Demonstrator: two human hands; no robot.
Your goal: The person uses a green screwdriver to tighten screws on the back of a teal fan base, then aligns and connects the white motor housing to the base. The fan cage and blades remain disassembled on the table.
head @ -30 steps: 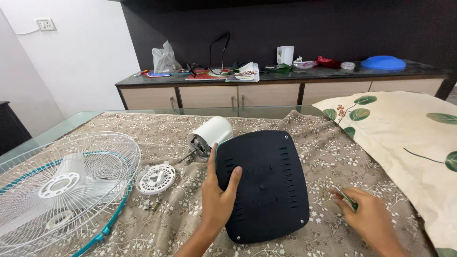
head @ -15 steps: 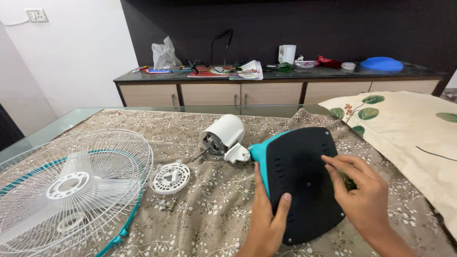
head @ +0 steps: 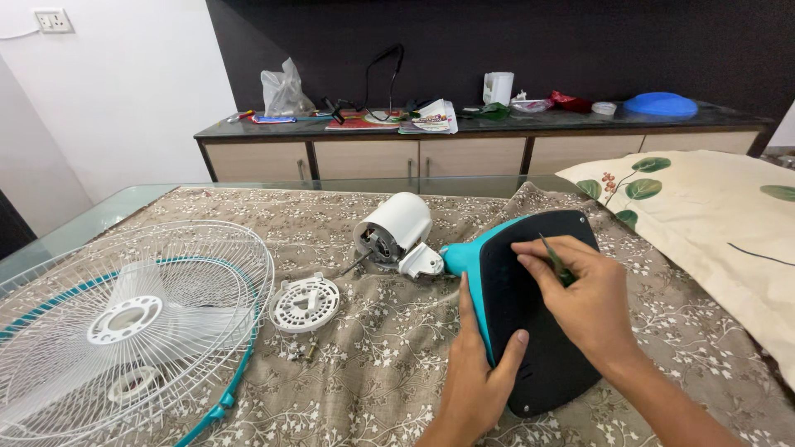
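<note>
A teal fan base with a black underside plate (head: 530, 339) lies tilted on the patterned cloth, its neck joined to a white motor housing (head: 393, 228). My left hand (head: 480, 372) grips the base's left edge, thumb up along the teal rim and fingers curled onto the black plate. My right hand (head: 580, 302) rests over the plate's upper part and holds a thin green screwdriver (head: 556, 261), its tip pointing up and away from the plate.
A white wire fan guard (head: 124, 323) with a teal rim lies at the left. A small round white cap (head: 305, 302) and loose screws (head: 302, 352) sit between guard and base. A leaf-print cushion (head: 712, 215) is at the right, a cluttered sideboard (head: 480, 136) behind.
The base has been tipped up on its left edge and shifted right. My right hand came from the cloth at the right onto the black plate, carrying the screwdriver.
</note>
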